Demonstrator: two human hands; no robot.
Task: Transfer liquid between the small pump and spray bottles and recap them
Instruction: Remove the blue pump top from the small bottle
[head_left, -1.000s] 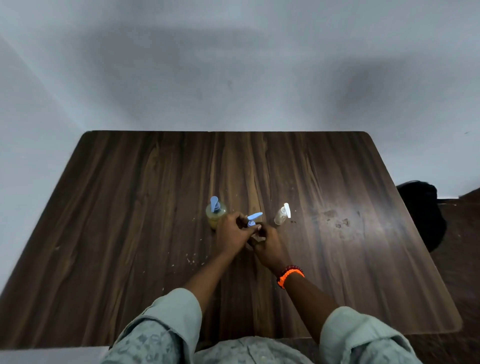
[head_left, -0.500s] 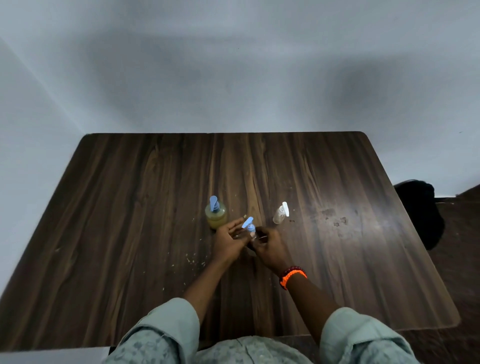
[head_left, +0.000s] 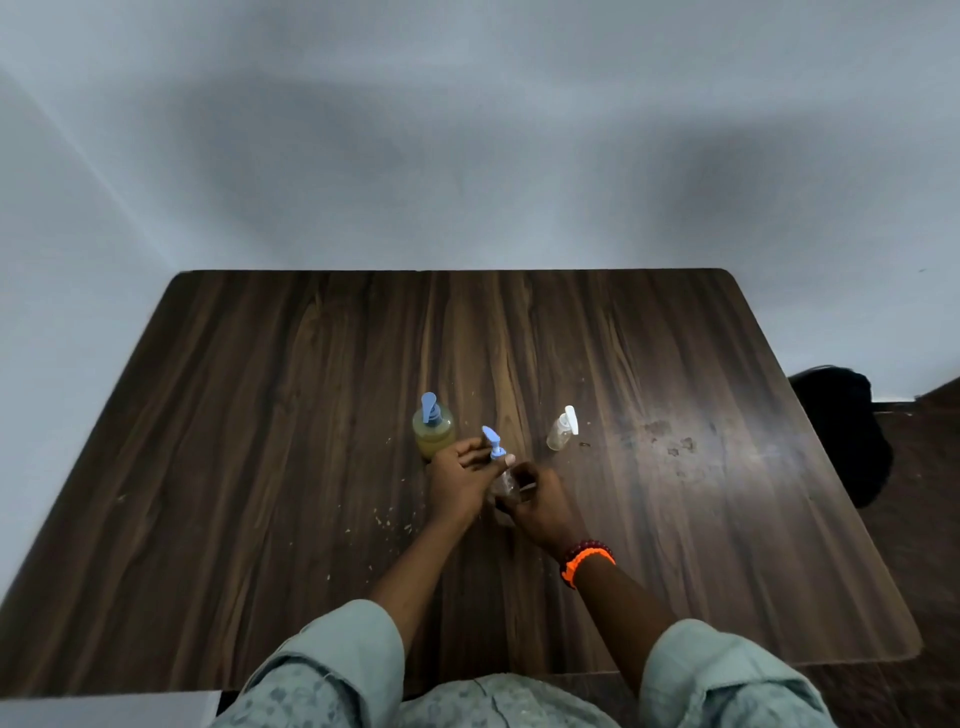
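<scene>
A small clear bottle (head_left: 505, 486) stands near the table's middle, gripped by my right hand (head_left: 540, 501). My left hand (head_left: 460, 480) pinches its blue pump head (head_left: 493, 441) at the collar, right above the bottle's mouth. Whether the pump head is seated on the bottle or lifted off is hidden by my fingers. A yellow-filled pump bottle (head_left: 432, 428) with a blue pump stands just left of my left hand. A small clear spray bottle (head_left: 562, 430) with a white sprayer stands to the right, apart from both hands.
The dark wooden table (head_left: 260, 467) carries small crumbs in front of my left hand and stains (head_left: 670, 441) to the right. A black bag (head_left: 841, 431) sits on the floor beyond the table's right edge. A wall runs behind the table.
The blue pump head has turned from pointing right to pointing away and left, and both hands have shifted slightly on the small bottle.
</scene>
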